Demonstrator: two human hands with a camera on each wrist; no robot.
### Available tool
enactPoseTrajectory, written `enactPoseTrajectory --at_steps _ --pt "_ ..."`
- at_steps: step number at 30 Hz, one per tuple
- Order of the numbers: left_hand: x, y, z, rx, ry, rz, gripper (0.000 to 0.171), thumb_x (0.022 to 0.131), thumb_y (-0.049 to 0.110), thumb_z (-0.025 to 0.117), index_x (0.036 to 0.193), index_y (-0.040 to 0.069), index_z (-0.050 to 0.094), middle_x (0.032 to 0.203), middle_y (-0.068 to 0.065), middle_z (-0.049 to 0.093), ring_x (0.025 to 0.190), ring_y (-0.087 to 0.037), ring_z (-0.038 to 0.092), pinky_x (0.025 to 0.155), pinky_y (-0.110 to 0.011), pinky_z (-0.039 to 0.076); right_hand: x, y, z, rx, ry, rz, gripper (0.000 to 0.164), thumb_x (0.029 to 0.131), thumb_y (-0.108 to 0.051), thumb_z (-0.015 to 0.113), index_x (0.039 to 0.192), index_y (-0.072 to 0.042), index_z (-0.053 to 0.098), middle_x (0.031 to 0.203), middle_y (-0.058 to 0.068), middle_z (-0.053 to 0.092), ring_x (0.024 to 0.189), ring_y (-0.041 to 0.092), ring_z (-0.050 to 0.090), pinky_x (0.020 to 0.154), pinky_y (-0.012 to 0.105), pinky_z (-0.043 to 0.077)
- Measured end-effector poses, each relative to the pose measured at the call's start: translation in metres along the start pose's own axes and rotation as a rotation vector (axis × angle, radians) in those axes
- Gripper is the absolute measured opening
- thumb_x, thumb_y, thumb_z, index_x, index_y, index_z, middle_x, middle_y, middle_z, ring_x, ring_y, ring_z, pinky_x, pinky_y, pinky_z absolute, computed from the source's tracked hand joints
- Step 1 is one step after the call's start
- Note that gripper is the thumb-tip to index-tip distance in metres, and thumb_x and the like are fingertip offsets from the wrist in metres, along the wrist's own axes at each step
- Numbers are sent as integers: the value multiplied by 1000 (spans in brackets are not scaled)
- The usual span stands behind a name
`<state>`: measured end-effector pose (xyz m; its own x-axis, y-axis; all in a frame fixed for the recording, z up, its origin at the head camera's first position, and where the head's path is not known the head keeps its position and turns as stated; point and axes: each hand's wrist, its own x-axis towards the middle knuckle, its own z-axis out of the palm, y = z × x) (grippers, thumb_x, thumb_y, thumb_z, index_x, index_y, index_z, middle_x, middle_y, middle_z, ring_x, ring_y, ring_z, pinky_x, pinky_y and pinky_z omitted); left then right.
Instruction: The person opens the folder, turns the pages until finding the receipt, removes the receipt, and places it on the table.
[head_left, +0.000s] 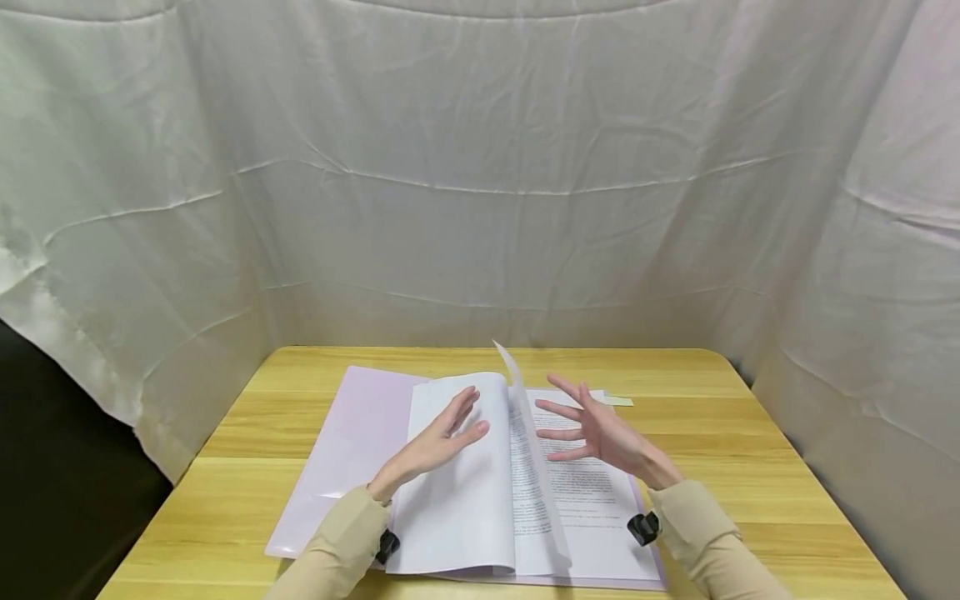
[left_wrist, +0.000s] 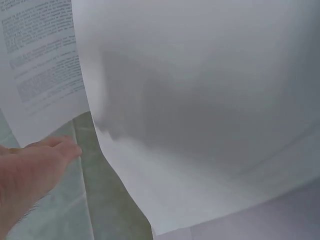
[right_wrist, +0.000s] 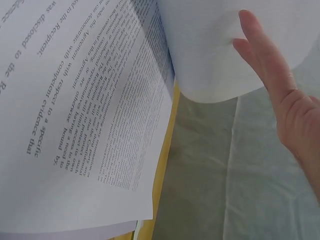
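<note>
Flanking a raised sheet (head_left: 537,460) with left hand (head_left: 433,439) and right hand (head_left: 607,433) over an open folder (head_left: 367,425)

Lying flat on a wooden table (head_left: 750,467), pale purple, with a blank page (head_left: 457,508) inside on the left, bulging at the fold, and printed pages (head_left: 592,542) on the right. Standing almost on edge near the fold, between both hands, with the raised sheet. Hovering over the blank page on the left, fingers straight and close together, thumb apart. Spreading fingers wide on the right, tips close to the raised sheet; impossible to tell whether touching.

Leaving bare wood left, right and behind the folder, bounded by hanging grey cloth (head_left: 480,242). Jutting past the top right corner of the printed pages with a pale green tab (head_left: 621,402).

Cutting off the table's near edge in the head view. Filling most of the left wrist view with blank paper, with only part of the left hand at the margin. Running print slantwise past the frame in the right wrist view; too small to read in the head view. Hard to assign to one sheet: print just left of the raised one.
</note>
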<state>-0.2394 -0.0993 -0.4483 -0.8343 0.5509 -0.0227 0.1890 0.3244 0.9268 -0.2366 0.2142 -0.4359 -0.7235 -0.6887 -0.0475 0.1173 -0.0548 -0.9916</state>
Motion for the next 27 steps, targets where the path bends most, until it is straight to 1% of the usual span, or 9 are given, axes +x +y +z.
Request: enactPoseTrajectory --at_steps 3,5,7,10,15,20,24,27 --pt "2 1 2 -33 -3 6 85 103 39 56 163 8 4 171 -13 12 158 -32 13 128 -50 19 1 0 1 1 -7 -3 61 107 -52 7 163 -29 -2 169 24 4 142 48 42 106 67 44" --pt "4 2 4 -74 -7 15 84 103 36 56 162 7 4 170 -15 12 158 -33 14 128 -50 20 2 1 2 -6 -13 -6 63 107 -53 9 163 -27 -3 168 26 3 142 49 41 106 68 43" --pt "5 3 6 -116 -9 18 84 104 33 56 162 5 3 170 -19 12 157 -34 14 127 -49 21 3 1 3 -13 -13 -3 64 107 -54 10 163 -26 -4 168 25 3 143 51 40 106 67 44" --pt "6 4 9 -153 -4 21 83 104 30 55 162 3 2 167 -26 16 156 -39 18 126 -51 22 5 2 5 -31 -13 3 64 107 -54 11 163 -25 -5 168 26 3 143 52 39 105 65 46" --pt "6 4 12 -145 42 6 82 104 24 57 161 1 4 159 -34 29 150 -45 29 123 -55 28 7 4 5 -45 -10 11 64 108 -52 11 163 -25 -4 168 25 5 142 50 41 104 60 51" --pt "5 4 13 -112 118 -14 77 101 17 60 159 -3 13 152 -38 38 143 -50 40 119 -58 36 7 5 4 -48 -11 9 63 108 -51 11 163 -23 -3 168 25 5 143 49 42 104 60 50" --pt "4 2 13 -111 155 -38 73 98 9 60 158 -3 20 148 -39 43 137 -50 48 115 -57 41 5 7 2 -49 -13 14 62 109 -50 10 164 -22 -1 168 25 5 145 52 36 107 64 45" --pt "4 -1 12 -119 187 -66 73 93 3 60 156 -2 25 143 -36 49 128 -46 57 108 -53 49 2 10 -1 -53 -13 19 61 110 -47 10 164 -21 1 168 25 4 145 56 29 108 64 44"
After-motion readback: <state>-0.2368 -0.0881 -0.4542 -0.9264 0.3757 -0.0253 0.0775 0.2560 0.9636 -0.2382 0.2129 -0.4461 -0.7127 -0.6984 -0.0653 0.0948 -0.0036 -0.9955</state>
